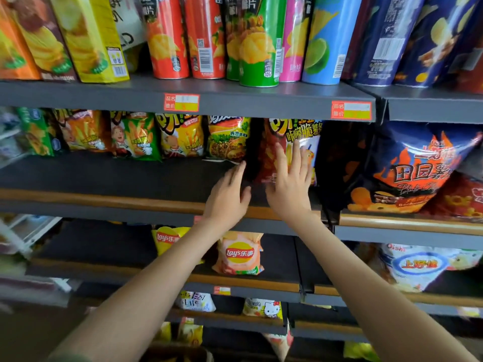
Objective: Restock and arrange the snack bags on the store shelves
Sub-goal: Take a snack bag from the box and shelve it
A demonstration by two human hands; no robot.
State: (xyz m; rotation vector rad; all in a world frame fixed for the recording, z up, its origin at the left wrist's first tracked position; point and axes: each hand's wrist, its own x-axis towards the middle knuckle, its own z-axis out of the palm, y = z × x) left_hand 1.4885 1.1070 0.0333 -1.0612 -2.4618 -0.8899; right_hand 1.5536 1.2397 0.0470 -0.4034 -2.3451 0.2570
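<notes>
Bag in hand: a dark red snack bag standing on the middle shelf, between a yellow-green bag and a big blue bag.

Your left hand lies with straight fingers at the bag's left edge. Your right hand is flat on its front with the fingers spread. Neither hand curls round it, so the hands steady rather than grip.

Step, as I judge it: squaring the bag into the row. Keep your palms flat and the pressure light, because chips crush. Nudge the base, not the top, until it lines up with its neighbours.

Orientation: upright, long axis vertical, top edge tucked behind the lip of the shelf above, printed face out toward you. Blur hides any slight lean.
</notes>
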